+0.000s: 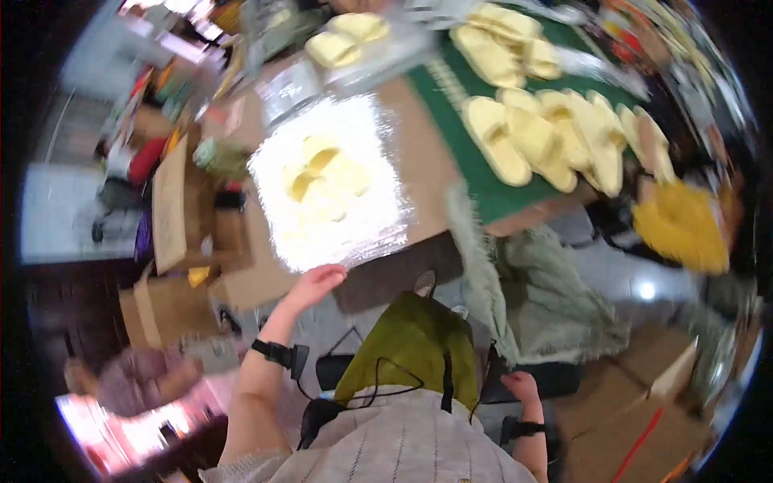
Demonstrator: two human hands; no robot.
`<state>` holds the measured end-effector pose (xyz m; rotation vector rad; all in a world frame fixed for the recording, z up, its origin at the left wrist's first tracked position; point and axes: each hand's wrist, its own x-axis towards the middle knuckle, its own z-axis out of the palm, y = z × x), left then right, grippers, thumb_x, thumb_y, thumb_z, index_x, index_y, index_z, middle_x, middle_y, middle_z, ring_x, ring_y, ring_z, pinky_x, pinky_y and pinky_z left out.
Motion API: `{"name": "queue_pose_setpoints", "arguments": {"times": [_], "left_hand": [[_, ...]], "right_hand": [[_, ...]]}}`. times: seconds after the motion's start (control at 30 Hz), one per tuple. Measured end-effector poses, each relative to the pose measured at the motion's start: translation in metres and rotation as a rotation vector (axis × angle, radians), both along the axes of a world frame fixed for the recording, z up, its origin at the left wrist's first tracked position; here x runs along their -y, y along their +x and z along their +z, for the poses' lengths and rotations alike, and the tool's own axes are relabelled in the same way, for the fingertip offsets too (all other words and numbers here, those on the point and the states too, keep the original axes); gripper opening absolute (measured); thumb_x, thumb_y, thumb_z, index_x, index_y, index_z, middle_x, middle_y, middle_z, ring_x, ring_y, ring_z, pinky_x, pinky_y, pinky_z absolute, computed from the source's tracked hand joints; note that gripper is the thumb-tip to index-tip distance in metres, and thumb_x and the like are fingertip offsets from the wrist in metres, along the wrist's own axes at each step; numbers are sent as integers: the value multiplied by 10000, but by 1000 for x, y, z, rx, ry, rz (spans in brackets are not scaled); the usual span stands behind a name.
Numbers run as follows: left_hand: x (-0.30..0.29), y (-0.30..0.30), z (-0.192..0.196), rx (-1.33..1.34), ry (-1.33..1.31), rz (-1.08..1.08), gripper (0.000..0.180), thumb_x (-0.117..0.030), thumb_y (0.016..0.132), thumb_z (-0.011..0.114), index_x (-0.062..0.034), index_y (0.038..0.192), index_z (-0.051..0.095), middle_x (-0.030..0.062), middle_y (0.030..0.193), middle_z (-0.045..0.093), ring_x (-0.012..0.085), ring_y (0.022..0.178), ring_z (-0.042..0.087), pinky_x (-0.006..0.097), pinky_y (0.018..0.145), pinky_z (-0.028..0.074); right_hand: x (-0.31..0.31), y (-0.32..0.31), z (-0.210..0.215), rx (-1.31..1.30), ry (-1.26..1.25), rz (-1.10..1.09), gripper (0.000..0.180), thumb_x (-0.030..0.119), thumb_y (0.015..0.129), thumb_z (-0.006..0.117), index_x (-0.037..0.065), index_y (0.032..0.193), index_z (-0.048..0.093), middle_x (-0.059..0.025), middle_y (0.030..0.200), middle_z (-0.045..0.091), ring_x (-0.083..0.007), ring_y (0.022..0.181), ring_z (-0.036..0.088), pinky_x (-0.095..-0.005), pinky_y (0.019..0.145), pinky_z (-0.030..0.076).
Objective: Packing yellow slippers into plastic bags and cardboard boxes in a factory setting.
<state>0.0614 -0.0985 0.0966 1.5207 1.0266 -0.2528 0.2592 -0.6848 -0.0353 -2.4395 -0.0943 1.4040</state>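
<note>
Our left hand (316,283) at the near edge of a clear bag (326,181) of yellow slippers, toes pointing away, fingers loosely curled, holding nothing, right hand (521,388) low by the chair, grip unclear, bare brown table (419,161) beside the bag

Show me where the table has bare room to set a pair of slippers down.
One free patch: the bare brown tabletop strip between the shiny clear plastic bag holding yellow slippers and the green mat. The mat is crowded with rows of pale yellow slippers. The left hand hangs at the bag's near edge. The table's left end is cluttered with cardboard boxes.
</note>
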Motion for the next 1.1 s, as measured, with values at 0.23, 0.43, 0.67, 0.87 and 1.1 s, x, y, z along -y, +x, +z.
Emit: {"name": "queue_pose_setpoints", "arguments": {"times": [0.23,0.43,0.67,0.87,1.1], "left_hand": [[28,-249,-74,-443,244,396,369,-330,878,661,-57,1124,691,114,1043,714,234,1015,663,354,887,511],[125,-332,-127,-753,12,355,369,-384,829,653,-89,1041,718,157,1060,701,332,1038,652,415,877,517],[282,-392,-102,-773,88,1091,371,-347,846,618,-56,1061,698,197,931,704,376,896,681,472,846,532],[420,-353,-36,-1417,357,1351,502,-254,736,717,-92,1198,603,231,1228,565,424,1160,518,493,988,450],[582,-340,27,-2016,-32,1582,1007,-434,732,788,-96,1517,257,290,1523,285,455,1398,281,549,1125,287]], "right_hand": [[-142,85,78,245,-29,822,417,355,758,769,115,1091,693,-128,927,711,-351,874,673,-461,725,536],[-300,78,106,306,210,886,349,285,784,758,97,1067,679,-118,990,695,-301,800,679,-416,697,528],[-441,35,92,8,268,1241,377,224,833,731,43,1148,632,-148,1075,666,-275,810,680,-392,730,535],[-528,6,81,-79,401,1649,400,218,812,752,26,1141,631,-144,1045,684,-270,856,684,-378,767,541],[-578,-35,77,79,517,2098,348,207,788,756,47,1077,647,-152,1019,683,-313,837,675,-407,752,547]]}}
